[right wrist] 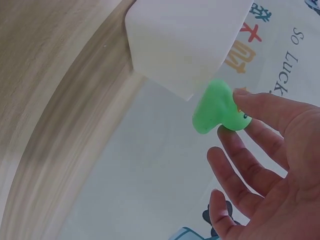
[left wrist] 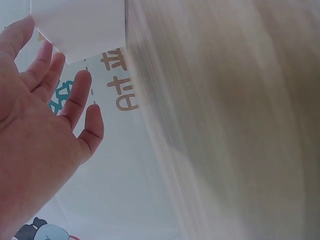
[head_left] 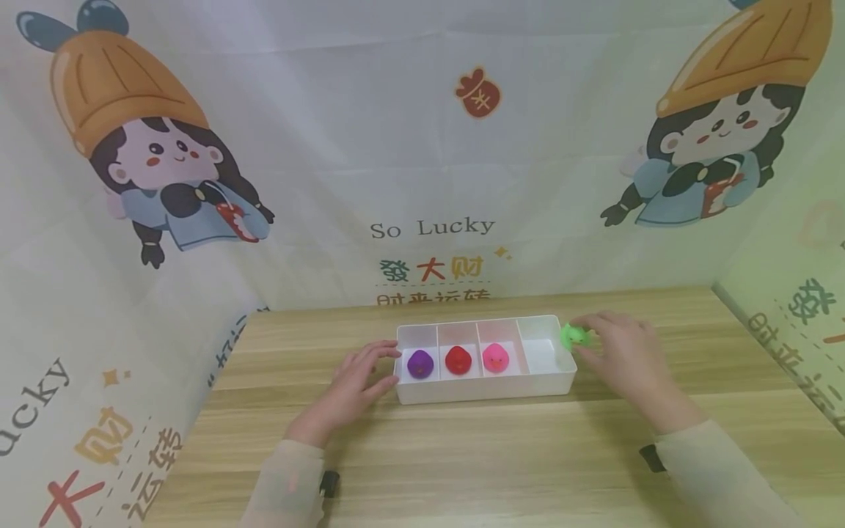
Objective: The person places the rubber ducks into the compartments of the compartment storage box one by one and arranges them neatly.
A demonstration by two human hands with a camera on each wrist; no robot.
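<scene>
A white box (head_left: 485, 387) with a row of compartments stands on the table. From the left it holds a purple rubber duck (head_left: 420, 364), a red rubber duck (head_left: 458, 360) and a pink rubber duck (head_left: 495, 358); the rightmost compartment has nothing in it. At the box's left end, my left hand (head_left: 359, 378) touches the wall with its fingertips, the fingers loosely spread. My right hand (head_left: 623, 356) pinches a green rubber duck (right wrist: 216, 107) between thumb and fingers, beside the box's right end at about rim height. Its lower fingers are loosely bent in the right wrist view.
The wood-grain table (head_left: 462, 462) extends around the box. Behind it and at both sides hangs a white printed cloth (head_left: 343, 183) with cartoon figures and lettering. Each sleeve has a small black object (head_left: 652, 458) near the cuff.
</scene>
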